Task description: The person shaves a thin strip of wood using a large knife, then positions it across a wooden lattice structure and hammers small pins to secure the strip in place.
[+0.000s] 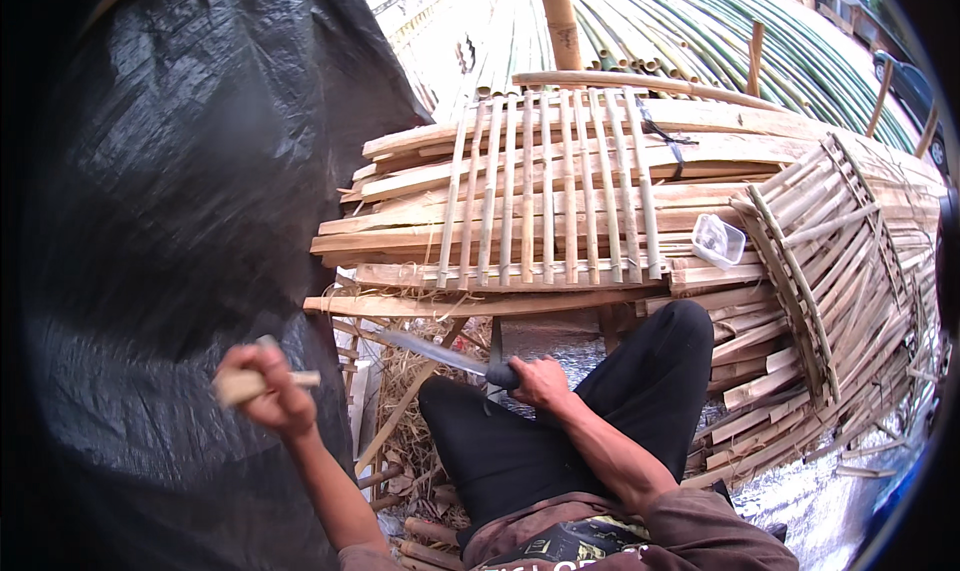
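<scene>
In the head view, the left hand (276,395), blurred at the lower left of the frame, has its grip curled closed around a short pale piece of wood (238,387), against a black sheet (180,221). At lower centre the right hand (541,382) has its grip wrapped around the dark handle of a knife (452,357), its blade pointing left. In the upper centre, narrow bamboo strips (528,191) lie side by side across split lengths (400,243), a clear plastic container (718,240) near their right side.
</scene>
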`<act>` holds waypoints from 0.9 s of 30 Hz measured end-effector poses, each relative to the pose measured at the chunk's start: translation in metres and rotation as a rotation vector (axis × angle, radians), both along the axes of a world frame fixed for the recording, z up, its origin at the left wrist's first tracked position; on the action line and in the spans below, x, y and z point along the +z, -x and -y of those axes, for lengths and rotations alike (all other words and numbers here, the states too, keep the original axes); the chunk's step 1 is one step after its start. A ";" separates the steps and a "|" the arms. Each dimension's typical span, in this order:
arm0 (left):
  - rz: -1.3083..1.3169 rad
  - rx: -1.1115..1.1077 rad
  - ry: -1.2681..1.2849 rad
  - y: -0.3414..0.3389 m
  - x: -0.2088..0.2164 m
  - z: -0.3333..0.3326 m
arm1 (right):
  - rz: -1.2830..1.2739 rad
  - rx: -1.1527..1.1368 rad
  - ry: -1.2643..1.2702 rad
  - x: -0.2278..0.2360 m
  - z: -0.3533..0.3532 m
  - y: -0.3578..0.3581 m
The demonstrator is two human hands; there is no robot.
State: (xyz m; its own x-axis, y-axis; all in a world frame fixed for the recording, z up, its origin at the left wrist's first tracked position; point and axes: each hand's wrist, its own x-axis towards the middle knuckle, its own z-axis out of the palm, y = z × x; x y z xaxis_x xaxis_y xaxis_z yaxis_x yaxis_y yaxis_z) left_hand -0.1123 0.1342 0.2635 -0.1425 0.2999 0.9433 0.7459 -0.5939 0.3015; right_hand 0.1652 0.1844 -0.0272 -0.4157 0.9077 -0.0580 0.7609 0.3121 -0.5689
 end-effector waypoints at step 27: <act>-0.931 -0.389 0.502 -0.213 -0.179 -0.147 | 0.347 -0.042 0.027 -0.036 0.003 -0.010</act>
State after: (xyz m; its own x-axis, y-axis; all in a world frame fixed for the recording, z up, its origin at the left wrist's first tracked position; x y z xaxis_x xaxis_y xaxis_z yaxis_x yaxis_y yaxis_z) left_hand 0.1011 0.2814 0.0847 0.7396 0.5462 0.3932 0.5959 -0.8030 -0.0054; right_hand 0.1752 0.1814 -0.0631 -0.3298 0.9197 -0.2131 0.9220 0.2653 -0.2820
